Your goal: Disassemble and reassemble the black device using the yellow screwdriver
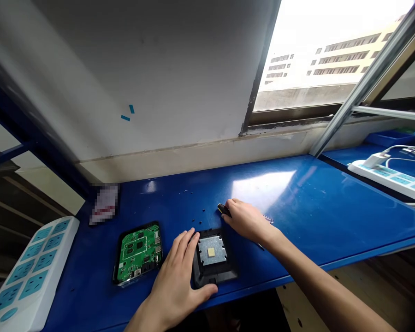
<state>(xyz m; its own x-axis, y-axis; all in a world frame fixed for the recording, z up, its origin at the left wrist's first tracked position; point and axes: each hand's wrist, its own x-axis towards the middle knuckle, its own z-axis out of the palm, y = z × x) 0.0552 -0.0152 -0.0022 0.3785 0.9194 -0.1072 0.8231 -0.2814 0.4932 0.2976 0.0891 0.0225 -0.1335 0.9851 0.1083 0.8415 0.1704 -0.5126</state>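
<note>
My left hand (179,272) grips the left side of a black square housing (213,258) with a metal plate and a small yellow pad in its middle, thumb on the near edge. My right hand (246,220) rests just behind it on the blue bench, fingers closed round a dark tool with a yellow mark (224,210), likely a screwdriver; its shaft shows past the wrist. A green circuit board (139,251) sits in another black housing to the left. Several tiny dark screws (198,216) lie on the bench behind the housings.
A white power strip with teal sockets (27,272) lies at the left edge. Another power strip with cables (390,175) sits on the right bench. A blurred white label (104,205) lies near the wall. A slanted metal bar (359,83) crosses the window.
</note>
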